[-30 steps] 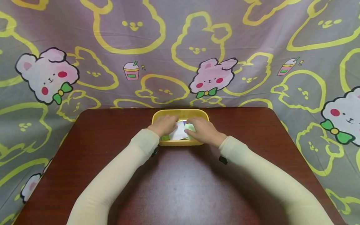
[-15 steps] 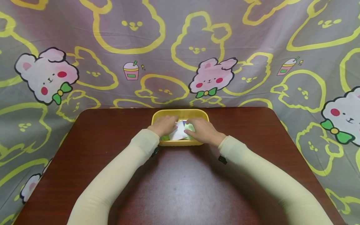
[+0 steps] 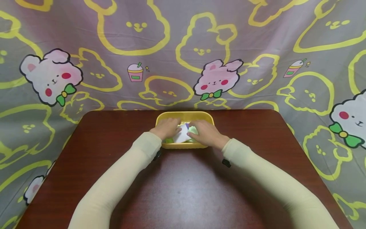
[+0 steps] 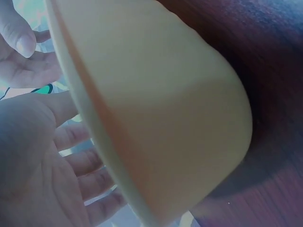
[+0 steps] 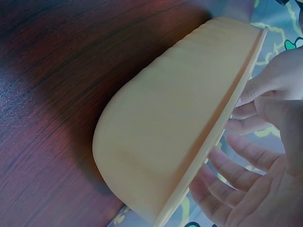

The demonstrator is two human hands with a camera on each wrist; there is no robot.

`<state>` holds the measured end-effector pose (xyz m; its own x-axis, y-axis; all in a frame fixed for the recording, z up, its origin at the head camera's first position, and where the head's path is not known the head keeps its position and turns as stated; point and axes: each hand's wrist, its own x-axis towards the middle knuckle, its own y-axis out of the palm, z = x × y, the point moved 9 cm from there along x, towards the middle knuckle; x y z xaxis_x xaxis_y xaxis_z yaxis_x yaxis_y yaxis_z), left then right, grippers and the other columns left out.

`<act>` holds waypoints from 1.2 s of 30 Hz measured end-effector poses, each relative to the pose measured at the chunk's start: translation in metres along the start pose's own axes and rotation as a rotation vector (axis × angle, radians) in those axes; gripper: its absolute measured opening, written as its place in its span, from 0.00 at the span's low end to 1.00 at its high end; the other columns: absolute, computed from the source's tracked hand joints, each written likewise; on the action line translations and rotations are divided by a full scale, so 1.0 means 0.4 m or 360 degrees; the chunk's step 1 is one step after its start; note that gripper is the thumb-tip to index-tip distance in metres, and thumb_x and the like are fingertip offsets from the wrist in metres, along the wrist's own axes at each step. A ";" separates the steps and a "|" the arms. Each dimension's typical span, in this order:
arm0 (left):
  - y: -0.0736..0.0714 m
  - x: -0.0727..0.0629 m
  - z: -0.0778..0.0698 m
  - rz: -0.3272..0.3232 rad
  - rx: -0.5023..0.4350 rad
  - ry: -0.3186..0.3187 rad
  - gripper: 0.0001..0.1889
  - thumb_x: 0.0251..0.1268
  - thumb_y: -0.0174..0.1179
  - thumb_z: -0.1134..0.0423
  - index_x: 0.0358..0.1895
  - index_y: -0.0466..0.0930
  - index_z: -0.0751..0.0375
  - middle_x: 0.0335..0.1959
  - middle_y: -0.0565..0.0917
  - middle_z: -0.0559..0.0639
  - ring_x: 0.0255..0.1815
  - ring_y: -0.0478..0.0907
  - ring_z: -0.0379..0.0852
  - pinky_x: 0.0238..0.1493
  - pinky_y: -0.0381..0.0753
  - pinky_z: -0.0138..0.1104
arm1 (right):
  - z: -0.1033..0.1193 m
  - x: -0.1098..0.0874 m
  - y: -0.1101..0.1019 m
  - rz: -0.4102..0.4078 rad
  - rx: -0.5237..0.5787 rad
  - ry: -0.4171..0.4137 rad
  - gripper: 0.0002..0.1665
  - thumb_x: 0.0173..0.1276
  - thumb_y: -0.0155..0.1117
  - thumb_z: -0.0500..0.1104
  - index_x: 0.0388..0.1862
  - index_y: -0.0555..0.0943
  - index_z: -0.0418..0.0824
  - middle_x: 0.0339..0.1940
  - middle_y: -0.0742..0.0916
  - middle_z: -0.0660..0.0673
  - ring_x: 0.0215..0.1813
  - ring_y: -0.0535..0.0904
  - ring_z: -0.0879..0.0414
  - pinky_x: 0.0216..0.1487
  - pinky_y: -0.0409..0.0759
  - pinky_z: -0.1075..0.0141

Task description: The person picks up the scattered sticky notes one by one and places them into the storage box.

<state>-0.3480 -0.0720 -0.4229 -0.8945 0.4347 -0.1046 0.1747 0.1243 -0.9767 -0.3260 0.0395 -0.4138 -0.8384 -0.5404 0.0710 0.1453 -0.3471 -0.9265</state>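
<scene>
A yellow plastic basket point(image 3: 184, 146) stands at the table's far edge in the head view. Inside it lie a white paper-like piece point(image 3: 180, 136), a pale green piece point(image 3: 193, 130) and a bit of purple point(image 3: 187, 126); their kind is unclear. My left hand point(image 3: 166, 128) reaches over the left side of the basket, its fingers extended past the rim in the left wrist view. From the right, my right hand point(image 3: 208, 133) reaches in the same way, fingers spread and slightly bent. The basket's wall hides the fingertips in both wrist views, so contact with the contents cannot be told.
The dark red-brown wooden table point(image 3: 183, 190) extends in front of the basket and to both sides. Right behind its far edge hangs a grey curtain point(image 3: 168, 66) with yellow outlines and pink rabbit faces, which continues along the left and right.
The head view has shifted very slightly, so basket and curtain sit a little further right in it. Both hands stay over the basket with almost no visible movement.
</scene>
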 end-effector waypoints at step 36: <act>-0.085 -0.068 -0.032 -0.0337 0.0120 0.0053 0.17 0.73 0.60 0.52 0.57 0.81 0.59 0.48 0.89 0.53 0.48 0.87 0.54 0.49 0.83 0.50 | 0.012 -0.027 -0.030 -0.0106 0.0053 -0.0013 0.25 0.72 0.65 0.52 0.60 0.82 0.37 0.58 0.87 0.42 0.62 0.82 0.47 0.65 0.78 0.49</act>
<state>-0.3245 -0.0765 -0.3845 -0.8936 0.4353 0.1095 -0.0482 0.1494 -0.9876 -0.3161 0.0460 -0.4018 -0.8426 -0.5214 0.1349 0.1070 -0.4075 -0.9069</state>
